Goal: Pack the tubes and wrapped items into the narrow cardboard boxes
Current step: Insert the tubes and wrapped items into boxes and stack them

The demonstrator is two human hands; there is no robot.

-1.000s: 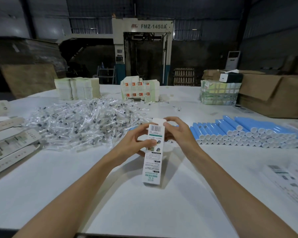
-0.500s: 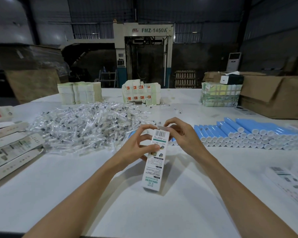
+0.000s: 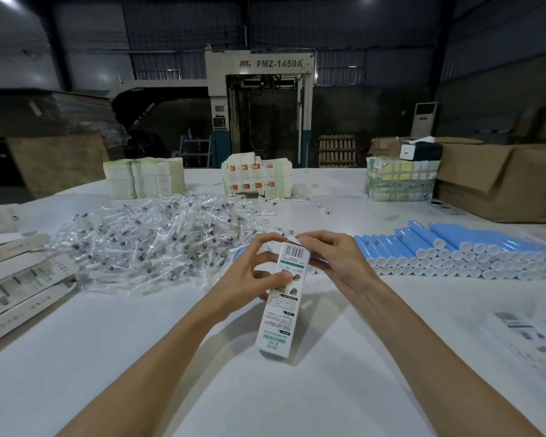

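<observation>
**Q:** What lies around the fingers?

**A:** One white table. Beyond the left fingers sits one heap of wrapped items, too many to count. Just right of the right fingers is one stacked row of blue tubes, dozens of them.

**Q:** And the box?

**A:** One narrow box, tilted. The left hand grips its upper part, and the right hand pinches its top flap

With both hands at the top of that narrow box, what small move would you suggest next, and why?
Probably tuck the top flap in: the narrow box rests on end on the table, the left hand grips its upper part, and the right hand pinches the flap, which looks untucked.
</observation>
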